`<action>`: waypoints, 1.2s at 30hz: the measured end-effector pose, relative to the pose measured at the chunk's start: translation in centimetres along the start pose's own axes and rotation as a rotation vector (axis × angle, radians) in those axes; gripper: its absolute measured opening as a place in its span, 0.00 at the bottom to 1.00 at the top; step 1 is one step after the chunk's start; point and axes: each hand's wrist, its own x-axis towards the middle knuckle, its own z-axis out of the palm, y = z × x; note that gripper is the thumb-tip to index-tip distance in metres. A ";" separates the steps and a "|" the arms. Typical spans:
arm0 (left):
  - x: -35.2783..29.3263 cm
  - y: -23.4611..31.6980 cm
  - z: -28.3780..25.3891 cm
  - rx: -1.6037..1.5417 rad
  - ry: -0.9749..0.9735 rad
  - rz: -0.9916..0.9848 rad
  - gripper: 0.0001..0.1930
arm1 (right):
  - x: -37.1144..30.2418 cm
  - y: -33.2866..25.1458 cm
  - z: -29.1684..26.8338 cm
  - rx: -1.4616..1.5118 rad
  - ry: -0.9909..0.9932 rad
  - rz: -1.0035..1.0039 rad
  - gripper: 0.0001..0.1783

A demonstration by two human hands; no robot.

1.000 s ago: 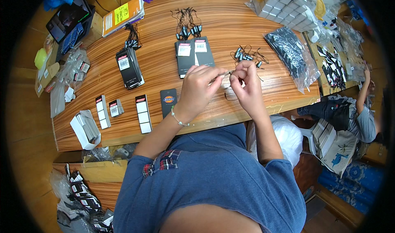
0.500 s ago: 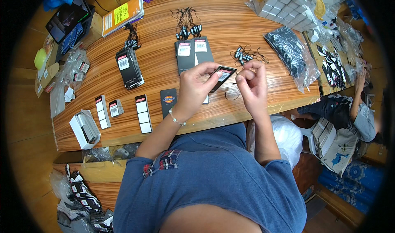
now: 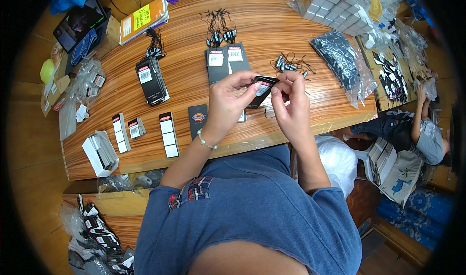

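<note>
Between thumb and fingers, my left hand (image 3: pixel 226 100) pinches a black hang tag (image 3: pixel 260 95) with a barcode label, tilted above the table's near edge. My right hand (image 3: pixel 294 107) has its fingers closed at the tag's upper right corner, on a thin black string (image 3: pixel 268 113) whose loop dangles below; the fingertips hide most of it. Just beyond lie loose black strings (image 3: pixel 286 63) with small toggles. Larger grey tags (image 3: pixel 228 59) with strings attached lie past my left hand. A dark card (image 3: pixel 196 117) with an orange and blue emblem is beside my left wrist.
Stacked black tags (image 3: pixel 153 83), strips of labels (image 3: pixel 169 135) and a white box of cards (image 3: pixel 100 152) occupy the left side. A plastic bag of black strings (image 3: pixel 337 63) lies right, near stacked white boxes (image 3: pixel 335 5). Another person (image 3: pixel 412 134) works at the far right.
My right hand has moved slightly left and up, so its fingertips now meet the tag's corner. The hanging string is less visible. My left hand still holds the tag.
</note>
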 end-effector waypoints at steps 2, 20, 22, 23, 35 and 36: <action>-0.1 0.2 0.2 0.043 0.004 0.028 0.07 | 0.1 0.1 0.1 -0.015 0.014 -0.020 0.13; 0.1 0.6 0.3 0.406 -0.105 0.273 0.09 | 0.2 2.5 1.1 0.732 0.073 0.217 0.14; 0.3 0.6 0.0 0.513 -0.117 0.391 0.11 | 0.3 2.5 0.8 0.789 0.026 0.247 0.15; 0.4 0.6 -0.1 0.543 -0.110 0.443 0.11 | 0.4 2.5 0.6 0.816 0.003 0.262 0.15; 0.9 0.1 -0.5 0.861 -0.225 0.889 0.08 | -0.4 3.6 -0.3 0.915 0.080 0.490 0.04; 0.8 0.3 -0.4 0.812 -0.256 0.875 0.08 | 0.2 3.2 -0.4 0.872 0.190 0.445 0.04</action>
